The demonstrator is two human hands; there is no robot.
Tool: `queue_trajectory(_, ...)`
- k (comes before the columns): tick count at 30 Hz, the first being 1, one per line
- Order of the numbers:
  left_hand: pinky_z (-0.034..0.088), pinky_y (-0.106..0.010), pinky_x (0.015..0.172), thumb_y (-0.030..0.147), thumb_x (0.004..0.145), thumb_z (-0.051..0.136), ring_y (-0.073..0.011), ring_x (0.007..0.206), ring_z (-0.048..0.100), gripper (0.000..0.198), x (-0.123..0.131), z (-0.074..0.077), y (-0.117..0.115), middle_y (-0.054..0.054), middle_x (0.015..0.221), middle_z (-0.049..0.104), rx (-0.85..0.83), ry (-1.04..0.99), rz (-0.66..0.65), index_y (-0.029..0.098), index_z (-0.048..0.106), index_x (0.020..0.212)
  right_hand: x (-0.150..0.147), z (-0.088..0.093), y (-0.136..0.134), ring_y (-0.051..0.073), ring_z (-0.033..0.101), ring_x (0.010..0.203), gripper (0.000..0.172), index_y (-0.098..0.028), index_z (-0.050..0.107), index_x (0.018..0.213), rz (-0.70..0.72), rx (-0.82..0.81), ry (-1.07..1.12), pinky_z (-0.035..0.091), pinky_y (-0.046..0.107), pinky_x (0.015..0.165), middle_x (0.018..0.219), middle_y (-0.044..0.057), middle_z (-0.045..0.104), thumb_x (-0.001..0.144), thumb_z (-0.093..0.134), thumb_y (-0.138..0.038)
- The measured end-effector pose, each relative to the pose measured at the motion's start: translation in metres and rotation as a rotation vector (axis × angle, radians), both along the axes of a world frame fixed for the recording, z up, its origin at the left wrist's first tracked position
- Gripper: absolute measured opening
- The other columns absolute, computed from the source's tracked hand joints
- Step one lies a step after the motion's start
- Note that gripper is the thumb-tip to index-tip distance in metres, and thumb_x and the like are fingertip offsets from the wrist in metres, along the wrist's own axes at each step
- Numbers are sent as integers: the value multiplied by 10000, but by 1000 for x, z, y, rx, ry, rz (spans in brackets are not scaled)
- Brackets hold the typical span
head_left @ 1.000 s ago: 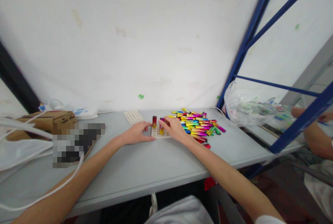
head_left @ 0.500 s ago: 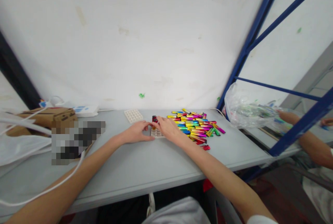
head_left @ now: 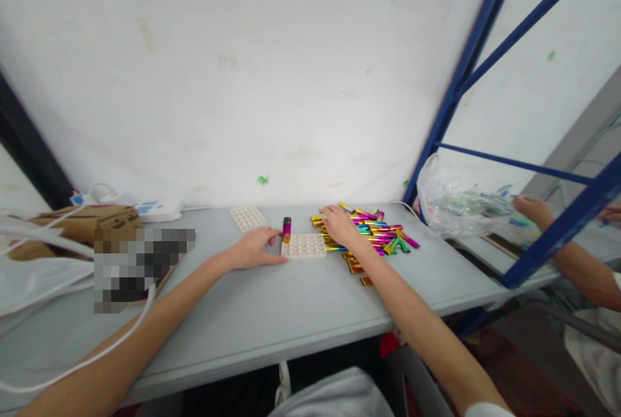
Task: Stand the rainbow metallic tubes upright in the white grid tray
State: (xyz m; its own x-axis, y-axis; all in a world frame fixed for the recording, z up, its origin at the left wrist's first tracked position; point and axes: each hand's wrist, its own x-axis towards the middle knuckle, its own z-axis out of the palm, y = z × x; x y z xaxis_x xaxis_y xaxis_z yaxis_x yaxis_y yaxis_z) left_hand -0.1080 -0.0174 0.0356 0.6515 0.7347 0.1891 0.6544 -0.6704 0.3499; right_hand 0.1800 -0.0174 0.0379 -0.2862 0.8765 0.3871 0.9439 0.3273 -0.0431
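Note:
A pale tray with rows of round pockets (head_left: 306,246) lies flat on the table. At its far left corner stands one purple and orange lighter (head_left: 286,231), upright, with a dark top. My left hand (head_left: 252,249) holds the tray's left end, thumb at the near corner and fingers by the lighter. To the right, my right hand (head_left: 341,226) is over the left side of a pile of shiny coloured lighters (head_left: 378,229). Its fingers are spread and bent down on the pile; their tips are partly hidden.
A second pocketed tray (head_left: 247,217) lies near the wall. Cardboard boxes (head_left: 109,216), white bags and a cable (head_left: 130,330) occupy the left. On the right are a blue metal frame (head_left: 444,113), a clear plastic bag (head_left: 436,200) and another person's hand (head_left: 532,210).
My right hand has let go of the standing lighter and moved right to the pile, uncovering the tray. My left hand has stayed at the tray's left end.

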Motion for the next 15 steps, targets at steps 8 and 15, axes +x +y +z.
queue_trajectory(8,464,-331,778,694,739,689,-265,854,621,650,1,2,-1,-62,936,655,0,11,2,168,683,1120,34,-3,14,251,653,1125,374,-136,735,1211,-58,-146,-46,432,346,1031,1174,161,745,960,472,-50)
queue_trajectory(15,459,-321,762,711,739,679,-253,836,613,628,0,2,-1,-51,922,652,10,9,-1,184,685,1081,29,9,9,278,645,1093,217,-151,730,1070,-47,12,93,467,415,1004,1112,168,717,1011,538,-231)
